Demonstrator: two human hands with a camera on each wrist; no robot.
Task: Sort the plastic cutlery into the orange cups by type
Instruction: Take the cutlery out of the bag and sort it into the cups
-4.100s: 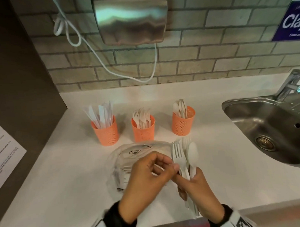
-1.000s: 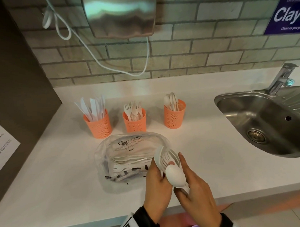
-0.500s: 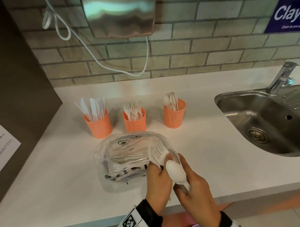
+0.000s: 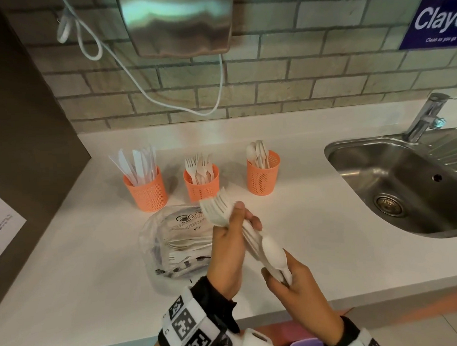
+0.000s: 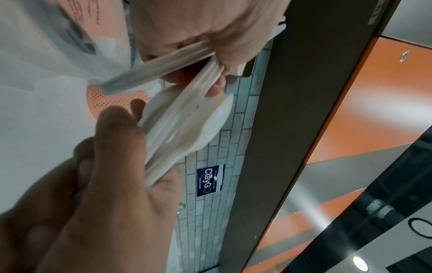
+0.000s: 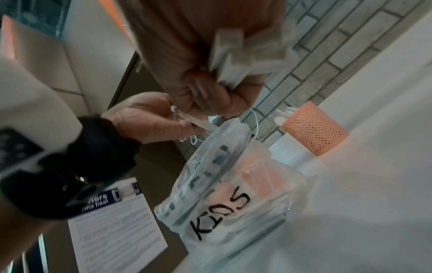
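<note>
Left hand [image 4: 226, 246] now grips forks [image 4: 215, 209] lifted clear toward 12 o'clock; right hand [image 4: 299, 289] pinches spoons [image 4: 273, 252]: bundle separated, ready for cups.

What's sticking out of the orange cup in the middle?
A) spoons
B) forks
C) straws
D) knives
B: in the head view, pronged fork heads poke out of the middle orange cup, while the left cup holds flat knives and the right cup holds rounded spoons.
</note>
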